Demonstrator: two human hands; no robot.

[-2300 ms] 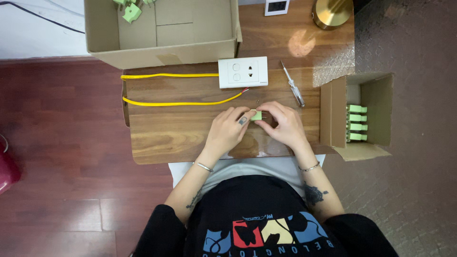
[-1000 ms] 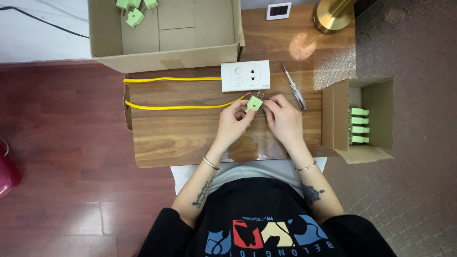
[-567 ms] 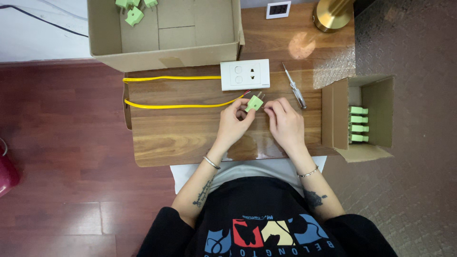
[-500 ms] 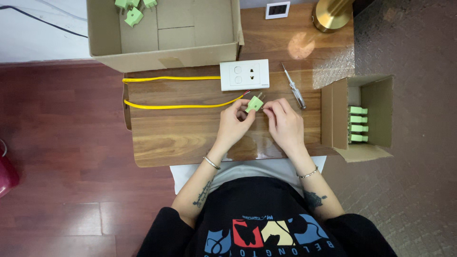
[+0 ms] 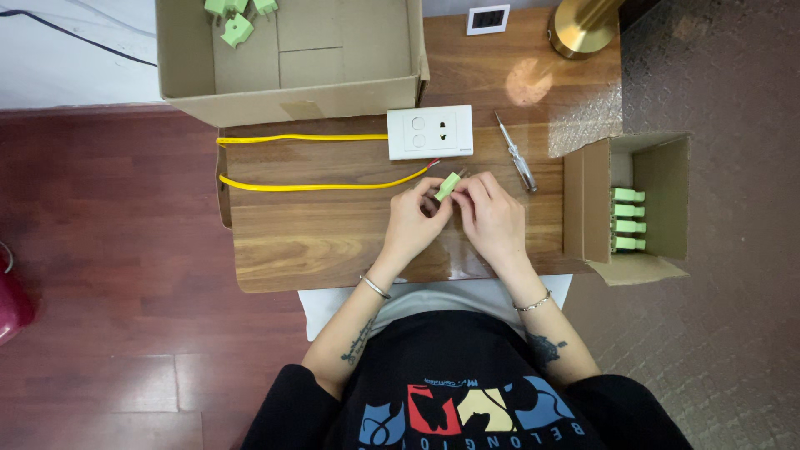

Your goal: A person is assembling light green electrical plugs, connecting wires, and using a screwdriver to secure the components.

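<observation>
The bench (image 5: pixel 333 250) carries a yellow cable (image 5: pixel 317 185), flexible and light. Left hand (image 5: pixel 414 223) and right hand (image 5: pixel 492 215) pinch a green plug (image 5: pixel 447 185) above it: small, rigid plastic, probably light; grip its flat sides.

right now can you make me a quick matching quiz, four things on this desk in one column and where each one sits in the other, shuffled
Things:
1. green plug
2. screwdriver
3. yellow cable
4. white socket plate

Places:
A. lying right of the socket plate
B. just in front of the large cardboard box
C. between the fingers of the left hand and right hand
D. looped across the left part of the wooden board

Pairs: 1-C, 2-A, 3-D, 4-B
</observation>
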